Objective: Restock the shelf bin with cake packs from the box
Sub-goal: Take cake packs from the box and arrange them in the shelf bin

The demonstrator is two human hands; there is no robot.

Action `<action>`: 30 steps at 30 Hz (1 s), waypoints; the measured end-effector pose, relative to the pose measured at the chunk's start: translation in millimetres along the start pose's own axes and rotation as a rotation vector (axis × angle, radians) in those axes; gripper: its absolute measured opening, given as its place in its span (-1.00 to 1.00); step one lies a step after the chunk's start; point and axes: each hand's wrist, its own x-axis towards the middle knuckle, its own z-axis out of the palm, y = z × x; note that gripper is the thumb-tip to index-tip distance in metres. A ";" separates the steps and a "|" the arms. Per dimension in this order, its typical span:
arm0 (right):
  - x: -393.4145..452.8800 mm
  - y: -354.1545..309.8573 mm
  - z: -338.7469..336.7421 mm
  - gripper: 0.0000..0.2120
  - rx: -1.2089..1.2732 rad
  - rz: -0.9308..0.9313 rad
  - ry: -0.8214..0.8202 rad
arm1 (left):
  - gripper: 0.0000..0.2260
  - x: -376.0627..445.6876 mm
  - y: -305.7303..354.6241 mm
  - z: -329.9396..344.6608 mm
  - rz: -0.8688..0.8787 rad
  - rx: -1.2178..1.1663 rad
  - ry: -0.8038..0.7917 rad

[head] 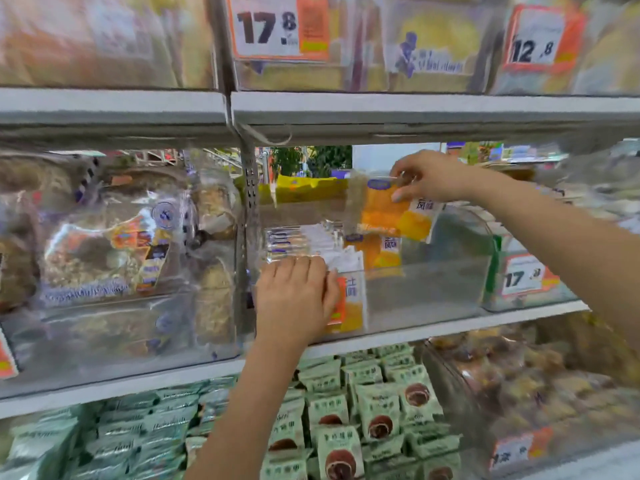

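- Centrally, the right hand [427,176] pinched an orange cake pack [393,213] by its top edge, holding it above the clear shelf bin [426,289].
- The left hand [296,294] lay flat, fingers together, against the row of packs [311,242] standing at the bin's left end.
- Green snack packs [363,407] filled the shelf below.
- Price tags [277,26] hung at the top of the frame; another tag [524,275] sat just right of the bin.

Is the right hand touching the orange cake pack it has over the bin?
Touching. The head view shows the right hand pinching the top edge of the orange cake pack between thumb and fingers, above the clear shelf bin.
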 end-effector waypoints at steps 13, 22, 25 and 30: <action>40.5 22.9 106.1 -0.57 0.098 -0.020 -0.123 | -0.72 -4.1 -0.5 7.3 0.024 0.060 0.121; 25.4 16.4 87.7 -0.64 -0.047 -0.006 0.006 | -0.73 -2.5 -0.1 0.1 0.007 0.003 0.040; -26.6 -15.5 63.1 -0.81 0.207 -0.046 0.347 | -0.75 -1.9 -2.4 -2.9 0.036 -0.062 0.012; -176.2 -63.0 94.3 -0.91 0.487 -0.066 0.629 | -0.62 -101.3 21.9 -41.0 0.168 -0.338 -0.029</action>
